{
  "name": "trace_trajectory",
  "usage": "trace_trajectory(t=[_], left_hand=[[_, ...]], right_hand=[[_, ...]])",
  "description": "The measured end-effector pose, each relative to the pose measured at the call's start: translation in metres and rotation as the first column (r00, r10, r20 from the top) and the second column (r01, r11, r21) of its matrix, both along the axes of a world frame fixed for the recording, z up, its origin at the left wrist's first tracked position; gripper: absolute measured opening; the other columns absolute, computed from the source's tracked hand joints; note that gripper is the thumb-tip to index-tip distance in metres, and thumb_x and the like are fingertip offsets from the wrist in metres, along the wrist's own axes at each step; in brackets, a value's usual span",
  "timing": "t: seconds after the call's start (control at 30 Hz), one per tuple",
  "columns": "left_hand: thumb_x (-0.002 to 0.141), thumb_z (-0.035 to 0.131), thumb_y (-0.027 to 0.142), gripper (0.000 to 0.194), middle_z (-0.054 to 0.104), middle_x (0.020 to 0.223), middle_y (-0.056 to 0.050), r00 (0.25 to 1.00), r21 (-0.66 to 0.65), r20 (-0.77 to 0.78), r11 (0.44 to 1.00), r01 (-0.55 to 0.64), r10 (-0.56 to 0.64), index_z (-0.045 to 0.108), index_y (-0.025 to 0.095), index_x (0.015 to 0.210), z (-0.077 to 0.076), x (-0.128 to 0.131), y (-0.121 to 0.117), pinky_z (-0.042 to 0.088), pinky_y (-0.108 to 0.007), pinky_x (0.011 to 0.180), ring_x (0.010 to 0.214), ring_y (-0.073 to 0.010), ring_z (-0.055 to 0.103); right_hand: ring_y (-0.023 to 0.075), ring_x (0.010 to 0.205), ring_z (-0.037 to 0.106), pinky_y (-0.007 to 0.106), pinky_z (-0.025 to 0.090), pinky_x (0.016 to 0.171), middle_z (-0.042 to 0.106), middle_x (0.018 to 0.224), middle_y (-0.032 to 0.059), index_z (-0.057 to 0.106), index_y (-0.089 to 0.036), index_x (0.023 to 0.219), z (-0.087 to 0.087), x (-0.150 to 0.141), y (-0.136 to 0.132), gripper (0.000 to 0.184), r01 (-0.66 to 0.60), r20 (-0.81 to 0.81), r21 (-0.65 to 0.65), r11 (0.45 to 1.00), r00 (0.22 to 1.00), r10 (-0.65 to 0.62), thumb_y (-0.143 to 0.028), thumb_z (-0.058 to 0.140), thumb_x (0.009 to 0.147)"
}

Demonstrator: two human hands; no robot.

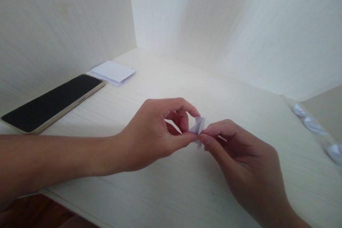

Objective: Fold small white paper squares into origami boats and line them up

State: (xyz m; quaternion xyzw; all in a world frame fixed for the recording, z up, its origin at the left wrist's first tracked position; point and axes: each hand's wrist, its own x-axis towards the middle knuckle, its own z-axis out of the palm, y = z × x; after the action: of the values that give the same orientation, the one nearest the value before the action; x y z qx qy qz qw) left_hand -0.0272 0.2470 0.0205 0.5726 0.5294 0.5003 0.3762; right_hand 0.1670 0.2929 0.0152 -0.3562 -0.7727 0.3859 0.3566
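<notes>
A small piece of folded white paper [198, 127] is held up between my two hands, over the middle of the table. My left hand [161, 128] pinches it from the left, with the thumb at its lower part and the index finger at its top edge. From the right, the thumb and index finger of my right hand [240, 160] grip the same paper. Its folds stick out above and below the fingertips. Part of the paper is hidden behind my fingers.
A black-screened phone [56, 101] lies at the left, near the wall. Beyond it sits a small stack of white paper [114, 72]. Several shiny whitish objects, blurred, line the right side, one of them a rounded piece [314, 125]. Pale walls [165, 14] enclose the white tabletop [171, 82].
</notes>
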Motion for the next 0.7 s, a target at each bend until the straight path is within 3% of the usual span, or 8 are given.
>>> trace_trajectory(t=[0.13, 0.23, 0.3, 0.5, 0.7], left_hand=[[0.075, 0.083, 0.016, 0.030, 0.069, 0.077, 0.005, 0.998, 0.038, 0.070, 0.999, -0.014, 0.011, 0.065, 0.020, 0.099, -0.002, 0.000, -0.001, 0.062, -0.019, 0.061, 0.067, -0.0106, 0.070], [0.078, 0.081, 0.018, 0.021, 0.072, 0.081, 0.003, 0.999, 0.096, 0.046, 0.995, -0.024, 0.020, 0.064, 0.020, 0.092, -0.003, 0.000, -0.002, 0.064, -0.024, 0.067, 0.071, -0.0125, 0.072], [0.081, 0.077, 0.015, 0.012, 0.073, 0.080, 0.002, 0.999, 0.164, -0.046, 0.986, -0.004, 0.011, 0.066, 0.020, 0.082, -0.003, 0.000, -0.003, 0.063, -0.024, 0.068, 0.071, -0.0125, 0.071], [0.084, 0.068, 0.009, 0.019, 0.077, 0.084, 0.001, 0.922, 0.323, -0.386, 0.941, 0.099, 0.036, 0.068, 0.024, 0.074, 0.003, -0.005, -0.008, 0.058, -0.025, 0.065, 0.071, -0.0135, 0.071], [0.091, 0.062, 0.011, 0.020, 0.078, 0.088, 0.000, 0.857, 0.414, -0.512, 0.891, 0.186, 0.059, 0.068, 0.025, 0.078, 0.005, -0.006, -0.012, 0.057, -0.022, 0.066, 0.075, -0.0123, 0.072]], right_hand=[[0.0148, 0.071, 0.070, 0.025, 0.059, 0.066, 0.074, 0.078, -0.0007, 0.073, -0.025, 0.083, 0.003, -0.003, 0.001, 0.009, 0.020, -0.046, -0.076, 0.997, 0.999, -0.024, -0.029, 0.076, 0.090], [0.0155, 0.069, 0.072, 0.026, 0.061, 0.065, 0.076, 0.078, -0.0003, 0.073, -0.025, 0.084, 0.003, -0.005, 0.001, 0.007, 0.030, -0.095, -0.117, 0.993, 0.995, -0.041, -0.028, 0.079, 0.087], [0.0153, 0.070, 0.072, 0.026, 0.061, 0.064, 0.076, 0.078, -0.0005, 0.074, -0.026, 0.086, 0.002, -0.005, 0.001, 0.006, 0.023, -0.114, -0.114, 0.993, 0.993, -0.036, -0.028, 0.079, 0.087], [0.0164, 0.069, 0.070, 0.027, 0.060, 0.060, 0.076, 0.078, -0.0005, 0.074, -0.028, 0.087, 0.004, -0.005, -0.004, 0.004, -0.014, -0.139, -0.125, 0.992, 0.990, -0.003, -0.029, 0.076, 0.090], [0.0184, 0.080, 0.074, 0.031, 0.064, 0.072, 0.079, 0.089, 0.0007, 0.076, -0.030, 0.089, 0.008, -0.009, -0.004, 0.002, -0.058, -0.190, -0.255, 0.965, 0.982, 0.009, -0.031, 0.078, 0.089]])
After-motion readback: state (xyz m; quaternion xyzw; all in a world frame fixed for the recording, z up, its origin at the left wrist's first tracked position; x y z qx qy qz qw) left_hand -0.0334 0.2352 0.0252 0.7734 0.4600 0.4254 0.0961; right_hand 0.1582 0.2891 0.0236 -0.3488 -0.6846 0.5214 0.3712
